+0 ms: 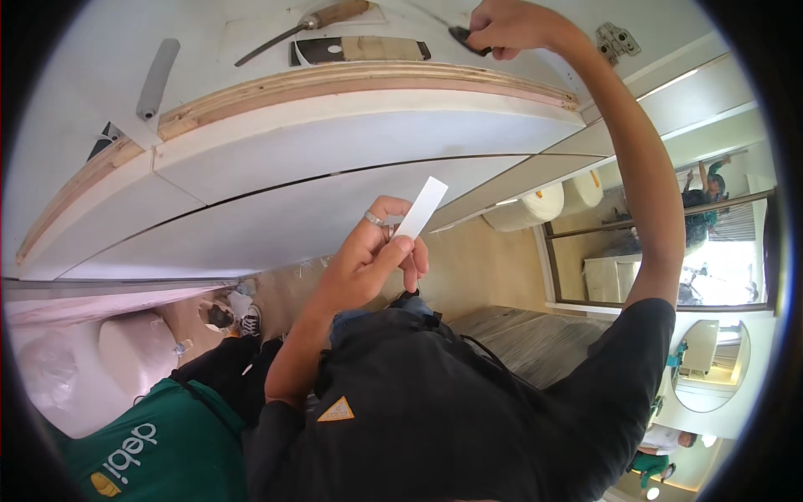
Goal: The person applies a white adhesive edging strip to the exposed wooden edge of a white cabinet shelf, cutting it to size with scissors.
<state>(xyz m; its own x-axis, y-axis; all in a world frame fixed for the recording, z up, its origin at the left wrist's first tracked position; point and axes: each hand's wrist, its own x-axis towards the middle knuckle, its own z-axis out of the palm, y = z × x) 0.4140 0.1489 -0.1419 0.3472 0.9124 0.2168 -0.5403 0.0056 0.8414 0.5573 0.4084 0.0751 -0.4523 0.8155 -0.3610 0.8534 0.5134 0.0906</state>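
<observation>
Black shirt (468, 402) fabric sits nearest. At left on the plywood-edged tabletop (376, 75) lies a grey rod (159, 79), then a file (288, 35) with a rounded wooden handle. Before the edge, the left hand (372, 255) pinches a flat white strip (424, 207) by its lower end, probably keeping the rest clear. Over the tabletop, the right hand's (517, 29) fingers pinch a small black tool (465, 38).
</observation>
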